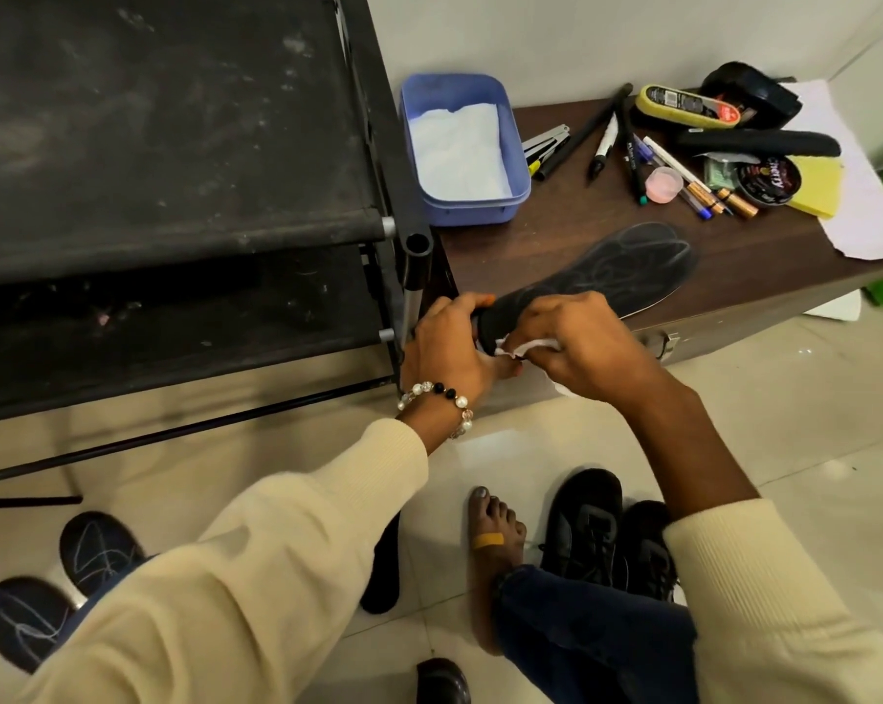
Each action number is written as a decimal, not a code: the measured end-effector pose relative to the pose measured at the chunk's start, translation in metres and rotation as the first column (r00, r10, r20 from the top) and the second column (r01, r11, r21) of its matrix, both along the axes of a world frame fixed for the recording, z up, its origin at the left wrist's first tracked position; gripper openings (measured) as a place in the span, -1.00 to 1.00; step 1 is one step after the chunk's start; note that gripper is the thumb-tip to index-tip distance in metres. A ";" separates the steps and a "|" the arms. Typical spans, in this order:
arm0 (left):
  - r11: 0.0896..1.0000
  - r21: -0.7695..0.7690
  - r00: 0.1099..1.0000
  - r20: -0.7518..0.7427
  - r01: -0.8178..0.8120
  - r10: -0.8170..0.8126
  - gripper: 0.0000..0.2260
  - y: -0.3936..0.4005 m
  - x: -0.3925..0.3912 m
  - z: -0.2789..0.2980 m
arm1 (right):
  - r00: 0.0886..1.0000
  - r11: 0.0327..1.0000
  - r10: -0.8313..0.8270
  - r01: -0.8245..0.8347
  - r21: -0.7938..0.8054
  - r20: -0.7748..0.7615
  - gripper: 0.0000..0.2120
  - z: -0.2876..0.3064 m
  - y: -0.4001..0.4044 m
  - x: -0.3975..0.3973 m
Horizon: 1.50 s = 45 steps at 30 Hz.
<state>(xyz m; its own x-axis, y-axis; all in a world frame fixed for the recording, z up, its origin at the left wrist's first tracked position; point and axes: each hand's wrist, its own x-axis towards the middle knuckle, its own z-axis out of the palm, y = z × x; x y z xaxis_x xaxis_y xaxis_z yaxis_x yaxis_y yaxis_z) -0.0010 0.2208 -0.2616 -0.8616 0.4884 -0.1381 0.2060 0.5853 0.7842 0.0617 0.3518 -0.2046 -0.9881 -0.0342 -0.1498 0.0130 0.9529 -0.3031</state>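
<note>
A black shoe insole point(617, 274) with faint pale scribbles lies at a slant across the front edge of a low dark wooden table point(520, 246). My left hand point(449, 348), with a bead bracelet on the wrist, grips the insole's heel end. My right hand point(576, 348) pinches a crumpled white tissue point(683, 344) against that same heel end. Part of the tissue hangs below my right palm.
A blue tub point(515, 165) lined with white paper stands at the table's back left. Pens, batteries, a polish tin point(769, 180), brushes and a yellow sponge crowd the back right. A black rack point(175, 144) stands left. Insoles point(99, 548), black shoes point(587, 525) and my bare foot are on the floor.
</note>
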 end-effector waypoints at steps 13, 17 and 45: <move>1.000 -0.013 1.000 -0.018 0.002 -0.002 -0.33 0.000 0.002 -0.002 | 0.996 0.995 -0.090 0.089 0.047 0.007 -0.76 -0.001 0.001 0.010; 1.000 -0.028 1.000 -0.019 -0.009 0.008 -0.32 0.001 0.003 -0.003 | 0.943 0.932 -0.327 0.334 0.141 -0.068 -0.73 -0.012 0.003 -0.002; 0.998 -0.056 1.000 0.026 -0.010 0.011 -0.38 0.003 0.008 0.009 | 0.866 0.868 -0.445 0.479 0.127 -0.228 -0.76 -0.025 -0.005 0.012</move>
